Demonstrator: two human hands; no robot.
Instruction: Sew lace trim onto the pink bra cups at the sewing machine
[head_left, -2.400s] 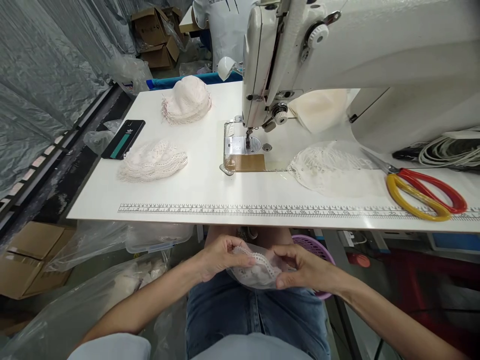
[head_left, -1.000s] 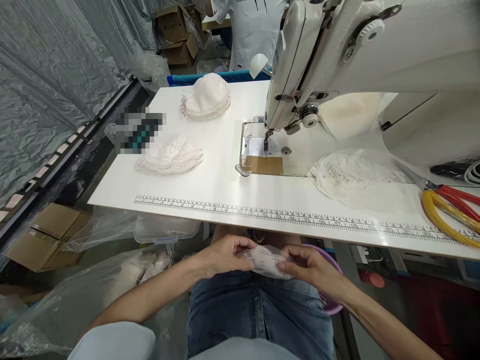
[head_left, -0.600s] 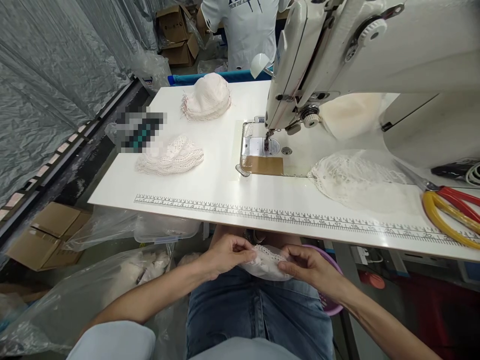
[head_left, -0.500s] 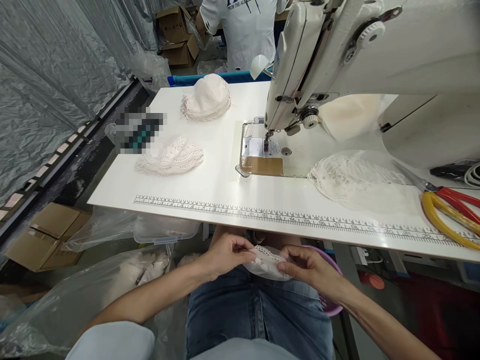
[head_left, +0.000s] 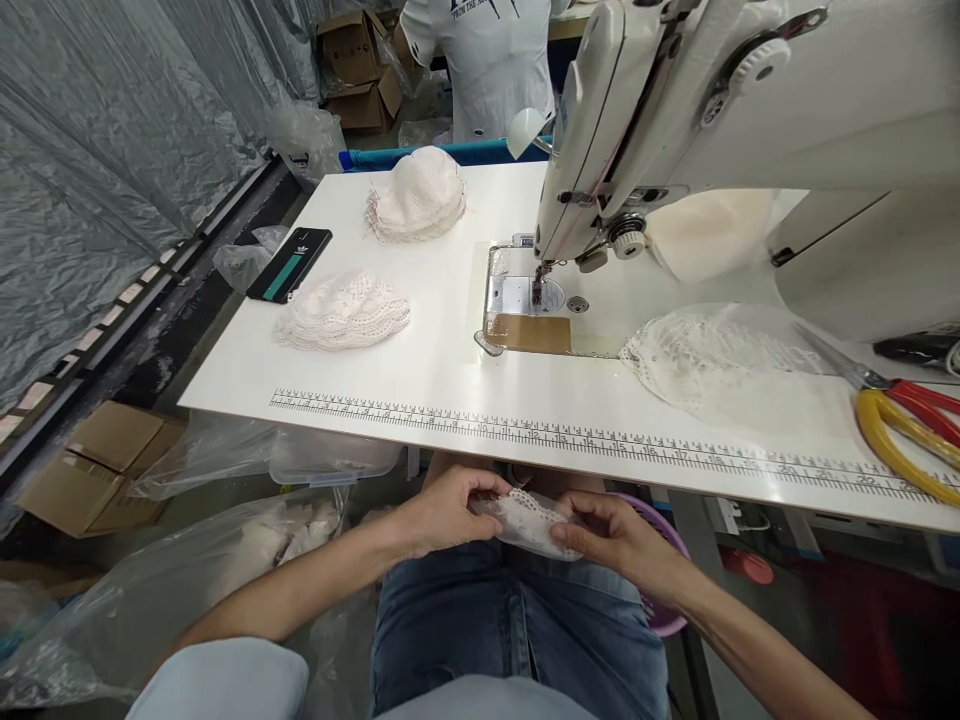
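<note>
Over my lap, below the table's front edge, I hold a small piece of white lace fabric point(head_left: 531, 524) with a scalloped edge. My left hand point(head_left: 459, 510) pinches its left end between thumb and fingers. At the other end, my right hand point(head_left: 611, 530) grips the fabric the same way. Above my hands stands a white sewing machine point(head_left: 592, 130), its needle and presser foot over the metal plate point(head_left: 517, 295). A stack of lace pieces point(head_left: 345, 315) and a stack of pale cup-shaped pieces point(head_left: 420, 195) lie on the left of the table. More white lace point(head_left: 697, 350) lies on the right.
Scissors with red and yellow handles point(head_left: 892, 425) lie at the table's right. A black phone point(head_left: 290, 265) rests at the left edge. A printed ruler point(head_left: 480, 425) runs along the front. A purple basket point(head_left: 664, 610) stands beneath, right. Another person point(head_left: 499, 70) is beyond the table.
My left fingers have shifted slightly on the lace fabric, and its edge is tilted differently. My right hand keeps nearly the same place. The view has moved a little.
</note>
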